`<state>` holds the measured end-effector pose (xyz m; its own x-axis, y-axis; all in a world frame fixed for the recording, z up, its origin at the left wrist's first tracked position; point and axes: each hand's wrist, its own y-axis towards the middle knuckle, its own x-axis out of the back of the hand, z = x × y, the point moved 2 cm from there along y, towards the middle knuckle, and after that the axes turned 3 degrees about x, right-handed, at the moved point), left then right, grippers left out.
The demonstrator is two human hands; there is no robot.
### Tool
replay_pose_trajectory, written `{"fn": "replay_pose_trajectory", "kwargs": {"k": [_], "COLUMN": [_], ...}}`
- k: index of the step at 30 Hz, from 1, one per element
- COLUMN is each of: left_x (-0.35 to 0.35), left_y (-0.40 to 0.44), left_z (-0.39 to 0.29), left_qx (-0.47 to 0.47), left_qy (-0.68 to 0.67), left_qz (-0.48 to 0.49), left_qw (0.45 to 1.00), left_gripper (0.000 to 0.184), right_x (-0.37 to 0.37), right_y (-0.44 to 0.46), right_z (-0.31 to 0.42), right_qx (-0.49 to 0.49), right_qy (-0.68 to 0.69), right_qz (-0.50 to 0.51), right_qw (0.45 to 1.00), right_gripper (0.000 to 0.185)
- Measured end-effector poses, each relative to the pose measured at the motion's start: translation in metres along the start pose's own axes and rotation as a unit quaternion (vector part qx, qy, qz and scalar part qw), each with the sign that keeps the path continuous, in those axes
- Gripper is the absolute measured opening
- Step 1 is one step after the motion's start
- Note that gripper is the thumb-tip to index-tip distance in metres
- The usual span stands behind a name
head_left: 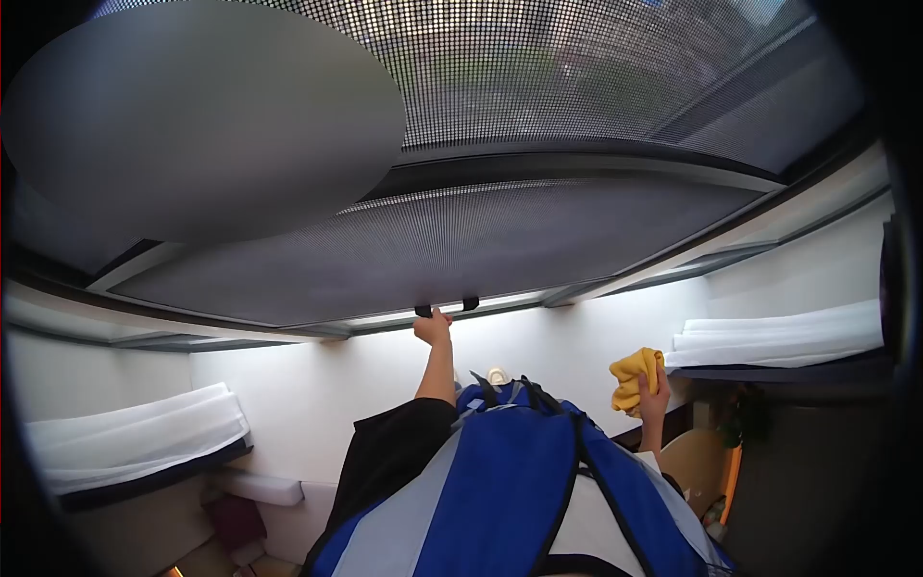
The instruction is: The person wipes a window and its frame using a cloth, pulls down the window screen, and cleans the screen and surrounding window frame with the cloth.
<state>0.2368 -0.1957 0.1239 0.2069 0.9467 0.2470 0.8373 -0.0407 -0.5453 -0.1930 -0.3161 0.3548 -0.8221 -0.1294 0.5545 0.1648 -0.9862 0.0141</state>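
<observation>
My left hand [435, 328] is raised in front of me, its fingers closed at a black pull tab [423, 311] on the lower edge of a dark mesh window shade [433, 245]. A second black tab [470, 303] sits just to the right, apart from the hand. My right hand [655, 396], lower and further right, grips a crumpled yellow cloth [635, 381]. That cloth is held away from the shade, in front of the white wall.
White folded bedding [779, 337] lies on a dark bunk at right, and similar white bedding [139, 438] on a bunk at left. Below are a pale padded rest [258, 487] and a dark red item [234, 521]. A blurred oval covers the upper left.
</observation>
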Motion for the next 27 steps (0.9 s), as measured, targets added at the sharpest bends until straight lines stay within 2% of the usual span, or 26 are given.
{"fn": "replay_pose_trajectory", "kwargs": {"k": [3,6,9,10,13,16,19,20,22,23,24,25,26,27], "left_x": [0.001,-0.002,0.004,0.005,0.008,0.012,0.036,0.035,0.052,0.059,0.065,0.072,0.077,0.083], "left_y": [0.001,-0.003,-0.009,-0.010,-0.008,0.007,-0.031,-0.011,-0.047,-0.073,-0.100,-0.127,-0.151,-0.169], "left_z": [0.000,0.000,-0.001,-0.001,0.005,0.035,0.031,0.052,0.023,-0.002,-0.033,-0.051,-0.065,-0.068], "left_qx": [0.002,0.046,0.083,0.123,0.146,0.064,0.152,0.202,0.217,0.162,0.206,0.206,0.164,0.121], "left_qy": [-0.008,-0.081,-0.100,-0.118,-0.131,-0.186,-0.211,-0.172,-0.232,-0.218,-0.220,-0.243,-0.298,-0.350], "left_qz": [0.002,-0.004,0.022,0.029,0.085,0.134,0.116,0.205,0.377,0.486,0.535,0.567,0.576,0.582], "left_qw": [1.000,0.996,0.991,0.985,0.977,0.971,0.959,0.942,0.870,0.831,0.789,0.760,0.743,0.724], "left_gripper": [0.022,0.021,0.021,0.020,0.023,0.017,0.027,0.044,0.056,0.061,0.071,0.078,0.073,0.069], "right_x": [0.001,0.000,-0.001,-0.001,0.000,0.000,-0.010,-0.030,-0.075,-0.101,-0.130,-0.156,-0.179,-0.211], "right_y": [-0.001,0.001,-0.001,-0.001,0.005,0.009,0.017,0.028,0.041,0.042,0.039,0.031,0.016,0.008], "right_z": [0.004,0.010,0.013,0.010,0.001,0.015,0.052,0.067,0.096,0.105,0.104,0.113,0.135,0.111], "right_qx": [0.005,0.000,-0.012,-0.014,-0.014,-0.013,-0.005,-0.008,0.049,0.058,0.033,0.032,-0.005,0.056], "right_qy": [-0.012,0.004,0.014,0.011,0.005,0.014,0.057,0.071,0.135,0.154,0.180,0.206,0.218,0.167], "right_qz": [0.005,0.014,0.015,0.019,0.045,0.081,0.142,0.171,0.251,0.290,0.344,0.403,0.478,0.538], "right_qw": [1.000,1.000,1.000,1.000,0.999,0.997,0.988,0.983,0.957,0.943,0.921,0.891,0.851,0.824], "right_gripper": [0.042,0.044,0.042,0.043,0.043,0.044,0.043,0.043,0.040,0.039,0.040,0.042,0.043,0.046]}}
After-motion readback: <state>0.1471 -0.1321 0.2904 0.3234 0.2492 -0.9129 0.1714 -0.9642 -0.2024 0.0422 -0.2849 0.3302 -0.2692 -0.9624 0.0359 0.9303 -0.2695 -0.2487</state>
